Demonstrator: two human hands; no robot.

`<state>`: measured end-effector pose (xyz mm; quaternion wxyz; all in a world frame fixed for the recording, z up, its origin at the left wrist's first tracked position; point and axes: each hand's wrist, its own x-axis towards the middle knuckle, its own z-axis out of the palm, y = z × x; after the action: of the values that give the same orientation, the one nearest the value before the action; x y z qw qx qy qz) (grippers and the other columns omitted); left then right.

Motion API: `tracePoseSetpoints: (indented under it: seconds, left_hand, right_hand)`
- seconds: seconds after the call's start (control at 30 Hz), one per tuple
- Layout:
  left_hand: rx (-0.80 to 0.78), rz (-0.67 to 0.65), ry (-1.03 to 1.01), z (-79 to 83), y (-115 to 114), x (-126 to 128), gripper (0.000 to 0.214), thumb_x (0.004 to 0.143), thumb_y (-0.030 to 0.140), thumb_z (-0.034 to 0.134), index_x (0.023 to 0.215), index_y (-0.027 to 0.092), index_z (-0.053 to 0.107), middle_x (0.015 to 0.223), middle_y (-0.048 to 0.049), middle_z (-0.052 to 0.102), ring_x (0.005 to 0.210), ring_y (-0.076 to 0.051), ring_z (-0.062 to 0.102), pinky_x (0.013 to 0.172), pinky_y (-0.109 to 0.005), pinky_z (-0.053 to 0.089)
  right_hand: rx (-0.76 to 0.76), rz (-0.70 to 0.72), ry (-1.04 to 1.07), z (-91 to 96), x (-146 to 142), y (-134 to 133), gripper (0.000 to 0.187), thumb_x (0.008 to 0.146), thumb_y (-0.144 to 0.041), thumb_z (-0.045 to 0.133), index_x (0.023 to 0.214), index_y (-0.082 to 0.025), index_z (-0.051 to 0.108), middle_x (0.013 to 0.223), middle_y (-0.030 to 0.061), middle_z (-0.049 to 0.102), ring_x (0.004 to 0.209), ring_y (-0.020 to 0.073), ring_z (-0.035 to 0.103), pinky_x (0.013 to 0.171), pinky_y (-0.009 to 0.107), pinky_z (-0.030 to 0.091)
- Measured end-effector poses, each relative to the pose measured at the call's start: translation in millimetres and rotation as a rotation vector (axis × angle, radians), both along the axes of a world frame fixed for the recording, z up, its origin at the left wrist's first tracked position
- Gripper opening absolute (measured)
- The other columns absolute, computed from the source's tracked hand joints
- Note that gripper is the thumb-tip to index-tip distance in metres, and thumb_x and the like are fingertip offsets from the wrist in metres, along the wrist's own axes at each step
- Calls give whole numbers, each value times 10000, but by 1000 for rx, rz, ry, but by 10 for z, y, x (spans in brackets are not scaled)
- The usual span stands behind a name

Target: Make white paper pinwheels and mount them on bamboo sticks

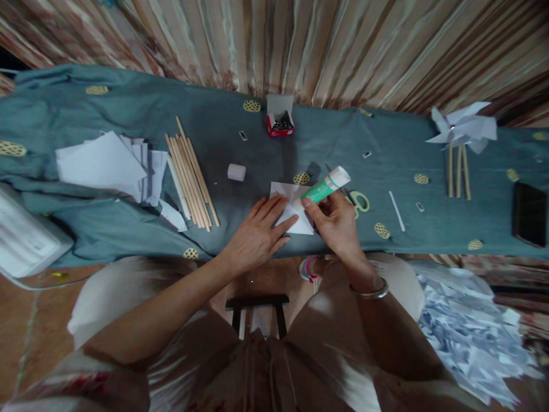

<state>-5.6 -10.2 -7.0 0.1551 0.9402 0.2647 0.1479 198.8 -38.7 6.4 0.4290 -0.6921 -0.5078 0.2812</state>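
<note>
A square of white paper (303, 225) lies on the cloth-covered table in front of me. My left hand (261, 232) rests flat on its left side with the fingers spread. In my right hand (337, 220) is a green and white glue stick (322, 187), tilted with its lower end at the paper's middle. A white cap (237, 172) stands on the cloth to the left. Just right of my right hand lie scissors with light green handles (361, 201), their blades hidden.
Wooden sticks (191, 180) and stacked white paper (100, 163) lie left. A red box of small dark metal pieces (281, 123) stands behind. Paper pinwheels (465, 129) on sticks and a phone (530, 214) are right. Paper scraps (467, 337) fill a heap below the table's right side.
</note>
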Motion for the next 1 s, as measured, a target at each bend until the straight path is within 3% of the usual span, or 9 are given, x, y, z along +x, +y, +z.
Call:
tracePoseSetpoints:
  seconds: [0.53,1.0]
  left_hand:
    - [22,23,52,39,-25,54,477,964,378,585,1410,218,523,1559,-187,413,1485,-376,318,1153,-602,346]
    - [-16,25,48,49,-21,62,481,966,370,581,1420,233,500,1591,-180,377,1499,-374,297,1153,-611,338]
  right_hand:
    - [27,4,-299,92,-83,-3,324,852,-551,647,885,-232,599,738,16,677,672,199,631,655,354,483]
    - [42,41,-277,134,-135,16,288,866,-527,652,922,-248,606,749,24,675,714,218,644,694,376,515]
